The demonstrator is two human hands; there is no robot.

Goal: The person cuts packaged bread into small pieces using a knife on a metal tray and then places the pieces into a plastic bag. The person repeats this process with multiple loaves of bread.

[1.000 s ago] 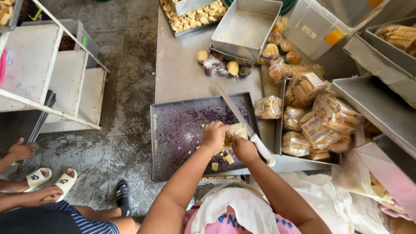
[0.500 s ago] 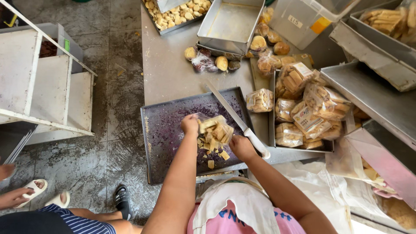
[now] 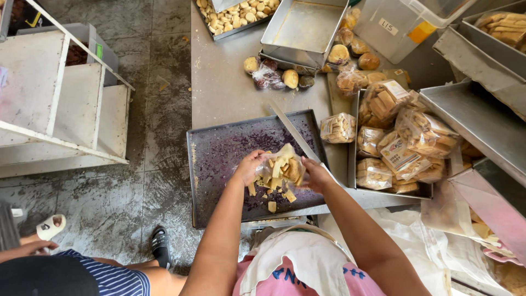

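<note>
Both hands hold a clear plastic bag [image 3: 282, 166] part-filled with pale biscuit pieces, just above a dark purple-stained baking tray [image 3: 219, 153]. My left hand [image 3: 249, 166] grips the bag's left edge. Its right edge is in my right hand [image 3: 314, 174]. A few loose biscuit pieces [image 3: 272, 205] lie on the tray beneath the bag. A long knife [image 3: 293, 130] rests slanted across the tray's right side, its handle hidden behind my right hand.
A metal tray of sealed biscuit bags [image 3: 402, 145] stands to the right, one bag [image 3: 338, 127] beside it. Round buns [image 3: 290, 78], empty tins [image 3: 304, 24] and a pan of biscuits [image 3: 235, 13] sit at the back. Another person's leg and sandals [image 3: 52, 226] are lower left, beside a white rack [image 3: 55, 104].
The bag has risen from the tray and filled out with pieces. My hands have moved apart to its edges; fewer loose pieces lie on the tray.
</note>
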